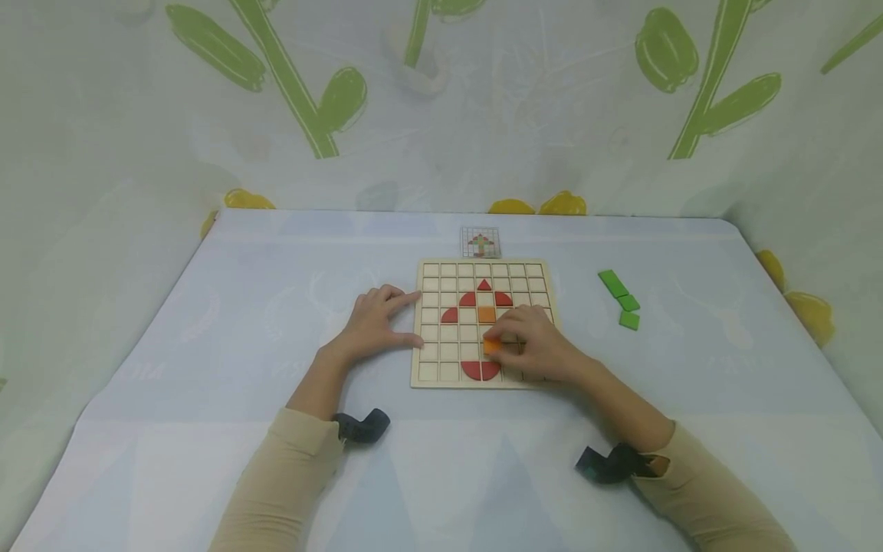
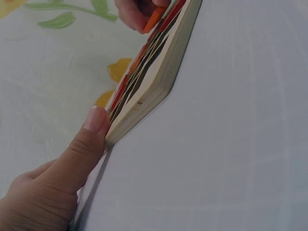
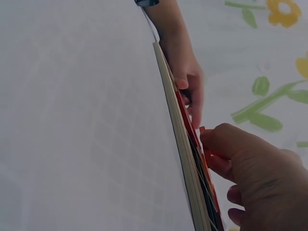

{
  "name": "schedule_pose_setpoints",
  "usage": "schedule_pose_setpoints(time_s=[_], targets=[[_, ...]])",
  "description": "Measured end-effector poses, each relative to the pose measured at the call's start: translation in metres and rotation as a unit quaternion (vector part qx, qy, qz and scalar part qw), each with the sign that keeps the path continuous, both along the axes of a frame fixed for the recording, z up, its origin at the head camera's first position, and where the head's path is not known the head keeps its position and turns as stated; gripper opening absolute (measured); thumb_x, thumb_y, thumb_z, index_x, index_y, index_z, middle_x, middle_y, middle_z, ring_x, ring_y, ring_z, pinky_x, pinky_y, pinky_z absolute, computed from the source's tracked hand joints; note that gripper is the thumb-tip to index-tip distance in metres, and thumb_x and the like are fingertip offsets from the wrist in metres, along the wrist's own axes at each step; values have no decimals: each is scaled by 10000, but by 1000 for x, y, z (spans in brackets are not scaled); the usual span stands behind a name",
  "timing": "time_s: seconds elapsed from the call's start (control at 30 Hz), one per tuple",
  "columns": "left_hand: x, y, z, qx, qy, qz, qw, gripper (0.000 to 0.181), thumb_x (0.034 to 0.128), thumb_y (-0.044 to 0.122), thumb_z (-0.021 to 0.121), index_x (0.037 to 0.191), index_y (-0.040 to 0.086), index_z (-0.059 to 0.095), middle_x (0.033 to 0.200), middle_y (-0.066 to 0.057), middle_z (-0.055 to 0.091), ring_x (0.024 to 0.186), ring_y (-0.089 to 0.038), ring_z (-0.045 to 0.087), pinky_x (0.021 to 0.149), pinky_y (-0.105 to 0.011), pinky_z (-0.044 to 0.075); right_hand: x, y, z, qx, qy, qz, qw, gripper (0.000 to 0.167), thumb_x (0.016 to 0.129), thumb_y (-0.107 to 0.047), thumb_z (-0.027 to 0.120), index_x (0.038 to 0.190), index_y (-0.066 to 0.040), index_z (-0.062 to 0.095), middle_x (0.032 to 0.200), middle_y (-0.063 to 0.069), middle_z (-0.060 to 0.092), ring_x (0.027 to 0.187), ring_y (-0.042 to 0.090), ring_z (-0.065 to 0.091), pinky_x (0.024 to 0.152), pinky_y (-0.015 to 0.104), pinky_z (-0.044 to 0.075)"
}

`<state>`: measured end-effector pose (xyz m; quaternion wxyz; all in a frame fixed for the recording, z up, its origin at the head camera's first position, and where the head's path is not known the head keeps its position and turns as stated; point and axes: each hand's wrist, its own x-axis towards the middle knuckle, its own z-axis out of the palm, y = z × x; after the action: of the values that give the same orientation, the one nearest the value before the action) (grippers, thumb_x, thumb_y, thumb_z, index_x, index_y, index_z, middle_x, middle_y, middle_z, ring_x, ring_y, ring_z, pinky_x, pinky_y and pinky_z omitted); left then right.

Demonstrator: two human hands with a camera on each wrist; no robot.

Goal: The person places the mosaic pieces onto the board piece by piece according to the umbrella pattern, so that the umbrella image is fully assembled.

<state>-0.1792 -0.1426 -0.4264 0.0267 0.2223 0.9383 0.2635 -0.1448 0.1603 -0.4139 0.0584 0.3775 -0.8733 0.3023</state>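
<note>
A wooden grid board [image 1: 428, 372] lies on the table with red pieces and one orange square [image 1: 486, 315] in its cells. My right hand [image 1: 534, 343] pinches another orange piece [image 1: 492, 346] between thumb and fingers over the lower middle cells; in the right wrist view that hand [image 3: 260, 178] holds it tilted at the board's surface. My left hand [image 1: 369, 323] touches the board's left edge with thumb and a finger spread apart. In the left wrist view the left thumb [image 2: 79, 154] rests against the board's side [image 2: 149, 108].
A small pattern card [image 1: 480, 242] lies just behind the board. Several green pieces [image 1: 612, 284] lie to the right of the board. Black wrist devices [image 1: 363, 426] are on both forearms. A patterned curtain [image 1: 483, 115] hangs behind the table.
</note>
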Motion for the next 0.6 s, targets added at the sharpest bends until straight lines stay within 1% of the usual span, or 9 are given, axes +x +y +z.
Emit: schedule_pose_setpoints(time_s=[0.23,0.47,0.6], targets=[[-1,0,-1,42,-73,26,10000,855,674,522,791,1403,202,478,1182,-50,489,1047,-223,429,888,-399,274,0,-1,0,231,-370,-65,9990,211,773,-182,743,984,-176,727,989,-35,653,974,157,523,873,387,345],[-1,0,-1,62,-131,32,9999,854,674,512,795,1402,199,478,1185,-47,488,1055,-218,432,890,-394,272,-1,-2,-2,340,-436,-97,9984,197,784,-205,729,981,-200,727,988,-55,631,966,141,502,878,383,351],[-1,1,0,62,-147,42,9999,854,674,516,794,1402,203,477,1184,-46,487,1050,-216,430,894,-394,273,0,-2,-1,277,-471,-53,9985,192,779,-211,736,971,-202,727,979,-57,620,958,130,498,862,369,350]])
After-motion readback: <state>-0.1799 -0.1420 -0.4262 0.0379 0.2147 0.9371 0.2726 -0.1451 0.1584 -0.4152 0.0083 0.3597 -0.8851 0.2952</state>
